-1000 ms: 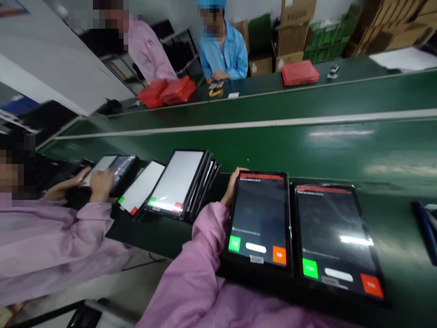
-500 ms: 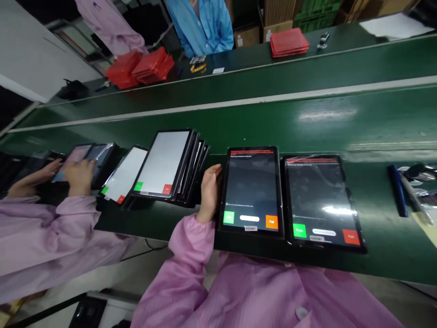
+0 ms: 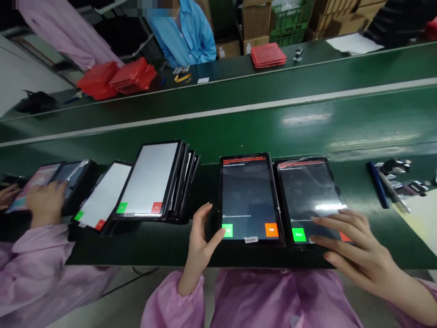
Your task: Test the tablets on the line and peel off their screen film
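Two tablets lie side by side in front of me, both with dark screens, red text at the top and green and reddish buttons below. At the lower left corner of the left tablet is my left hand, open. Its thumb reaches over the green button, and its fingers are bent beside the tablet's left edge. My right hand is spread open over the lower right part of the right tablet, covering most of its red button. Whether those fingertips touch the glass, I cannot tell.
Left of me stands a leaning stack of tablets, beside another white-screened tablet. A co-worker's hand works on tablets at far left. A blue pen and small metal parts lie right. Red packets sit across the green bench.
My right hand has come into view over the right tablet. My left hand has moved down from the left tablet's side, its thumb now over the green button. The view has shifted somewhat.
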The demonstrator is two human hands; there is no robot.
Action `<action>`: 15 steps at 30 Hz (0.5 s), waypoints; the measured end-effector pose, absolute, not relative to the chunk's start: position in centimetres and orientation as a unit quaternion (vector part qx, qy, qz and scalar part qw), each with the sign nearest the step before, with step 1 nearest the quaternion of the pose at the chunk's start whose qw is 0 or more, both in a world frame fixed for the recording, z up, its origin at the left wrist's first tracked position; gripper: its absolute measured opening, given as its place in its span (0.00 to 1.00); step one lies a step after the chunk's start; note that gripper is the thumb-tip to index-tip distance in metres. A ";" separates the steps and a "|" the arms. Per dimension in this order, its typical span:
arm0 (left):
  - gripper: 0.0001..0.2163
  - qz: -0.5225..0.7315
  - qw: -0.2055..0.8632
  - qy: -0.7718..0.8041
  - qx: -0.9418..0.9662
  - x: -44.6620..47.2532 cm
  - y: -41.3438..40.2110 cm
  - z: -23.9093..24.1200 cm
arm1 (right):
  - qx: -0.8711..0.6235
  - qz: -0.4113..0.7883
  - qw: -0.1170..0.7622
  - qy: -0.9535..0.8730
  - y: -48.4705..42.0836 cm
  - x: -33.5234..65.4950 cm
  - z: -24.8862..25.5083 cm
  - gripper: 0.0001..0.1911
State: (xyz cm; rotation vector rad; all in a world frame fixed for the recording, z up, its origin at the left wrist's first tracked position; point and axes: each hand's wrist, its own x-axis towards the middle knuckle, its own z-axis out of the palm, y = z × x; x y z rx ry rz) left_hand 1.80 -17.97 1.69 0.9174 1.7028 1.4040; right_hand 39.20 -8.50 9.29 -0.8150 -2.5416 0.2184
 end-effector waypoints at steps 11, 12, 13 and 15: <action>0.34 0.521 0.398 0.670 0.349 1.5 -18.5 1.3 | -0.288 -0.015 0.228 -0.930 -9.9 36.7 6.5 0.15; 0.34 0.521 0.391 0.670 0.356 1.2 -18.5 1.3 | -0.290 -0.022 0.224 -0.930 -9.6 36.8 6.7 0.15; 0.33 0.524 0.380 0.668 0.366 0.8 -18.3 1.4 | -0.290 -0.024 0.225 -0.930 -9.2 36.8 6.9 0.15; 0.29 0.533 0.345 0.657 0.407 -0.1 -16.8 2.1 | -0.296 -0.025 0.235 -0.926 -7.5 36.7 7.6 0.16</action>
